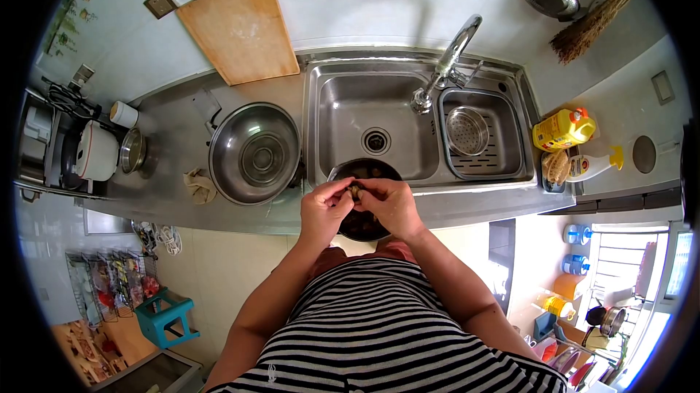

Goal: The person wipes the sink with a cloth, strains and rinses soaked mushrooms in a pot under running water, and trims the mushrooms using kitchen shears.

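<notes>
My left hand (pixel 326 207) and my right hand (pixel 391 205) meet in front of the sink, fingertips pinched together. Between them is a small dark piece with a yellowish patch (pixel 355 192); its kind is too small to make out. Directly beneath my hands is a dark round bowl (pixel 367 168), with brownish pieces inside partly hidden by my fingers. The bowl overlaps the front rim of the large steel sink basin (pixel 343 112). My wrists and forearms reach in from below, over a striped shirt.
A wide steel basin (pixel 255 117) stands on the counter to the left, beside a crumpled cloth (pixel 199 187). A wooden cutting board (pixel 240 28) leans on the wall. The faucet (pixel 446 61) rises behind the sink; a colander (pixel 467 131) sits in the small basin. Bottles (pixel 565 130) stand right.
</notes>
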Motion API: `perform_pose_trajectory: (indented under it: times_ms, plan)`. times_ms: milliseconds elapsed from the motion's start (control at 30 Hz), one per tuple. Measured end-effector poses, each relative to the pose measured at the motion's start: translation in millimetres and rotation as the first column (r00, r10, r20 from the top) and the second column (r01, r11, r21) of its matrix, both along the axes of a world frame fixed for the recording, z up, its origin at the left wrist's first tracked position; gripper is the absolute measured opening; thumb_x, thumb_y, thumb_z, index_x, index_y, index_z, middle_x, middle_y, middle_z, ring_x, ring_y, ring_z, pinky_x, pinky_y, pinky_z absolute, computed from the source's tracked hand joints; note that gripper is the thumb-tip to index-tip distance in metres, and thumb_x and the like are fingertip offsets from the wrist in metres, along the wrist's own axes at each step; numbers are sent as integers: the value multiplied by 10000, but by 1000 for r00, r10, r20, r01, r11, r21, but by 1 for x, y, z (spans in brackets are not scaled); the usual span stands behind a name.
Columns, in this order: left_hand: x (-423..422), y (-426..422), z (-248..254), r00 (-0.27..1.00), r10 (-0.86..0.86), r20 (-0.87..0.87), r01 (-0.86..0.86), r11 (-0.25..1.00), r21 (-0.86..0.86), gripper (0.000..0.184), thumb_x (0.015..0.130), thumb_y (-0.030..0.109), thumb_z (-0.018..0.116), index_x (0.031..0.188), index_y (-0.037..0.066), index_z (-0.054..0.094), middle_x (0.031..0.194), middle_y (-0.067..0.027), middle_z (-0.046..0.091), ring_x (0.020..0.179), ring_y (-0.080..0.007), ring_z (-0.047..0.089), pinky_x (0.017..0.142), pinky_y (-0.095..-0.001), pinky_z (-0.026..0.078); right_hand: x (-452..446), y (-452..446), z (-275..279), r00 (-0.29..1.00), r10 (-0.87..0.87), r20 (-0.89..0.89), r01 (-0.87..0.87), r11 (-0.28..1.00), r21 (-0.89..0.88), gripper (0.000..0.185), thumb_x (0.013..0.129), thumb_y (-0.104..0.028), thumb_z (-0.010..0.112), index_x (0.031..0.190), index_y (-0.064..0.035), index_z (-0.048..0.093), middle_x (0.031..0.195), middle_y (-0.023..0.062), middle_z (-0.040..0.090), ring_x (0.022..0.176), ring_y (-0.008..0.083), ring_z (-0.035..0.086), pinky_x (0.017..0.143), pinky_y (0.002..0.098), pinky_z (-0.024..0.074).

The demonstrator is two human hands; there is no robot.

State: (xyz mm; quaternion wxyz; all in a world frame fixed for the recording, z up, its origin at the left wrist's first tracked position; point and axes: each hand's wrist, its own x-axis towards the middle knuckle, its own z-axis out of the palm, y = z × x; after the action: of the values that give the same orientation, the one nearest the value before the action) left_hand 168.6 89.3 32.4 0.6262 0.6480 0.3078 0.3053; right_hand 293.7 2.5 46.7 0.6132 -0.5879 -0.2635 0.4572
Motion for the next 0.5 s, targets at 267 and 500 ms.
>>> perform_pose_trajectory:
  times_ms: [267, 500]
  plan:
    - [-3, 4, -10, 997, -47, 62, 50, 997, -52, 272, 857, -60, 576, 1126, -31, 606, 931, -60, 641, 803, -79, 607, 700, -209, 499, 2, 1, 6, 999, 24, -49, -25, 1000, -18, 281, 874, -1, 566, 1144, 74, 582, 975, 108, 660, 835, 119, 634, 727, 222, 544]
    - [-6, 5, 3, 997, -72, 39, 70, 997, 40, 348, 815, -102, 603, 1154, -25, 581, 1007, -58, 595, 832, -80, 572, 746, -223, 495, 7, 1, 5, 993, 115, 26, -113, 992, -61, 279, 872, -57, 595, 1131, 47, 602, 959, 87, 666, 813, 99, 621, 741, 232, 522]
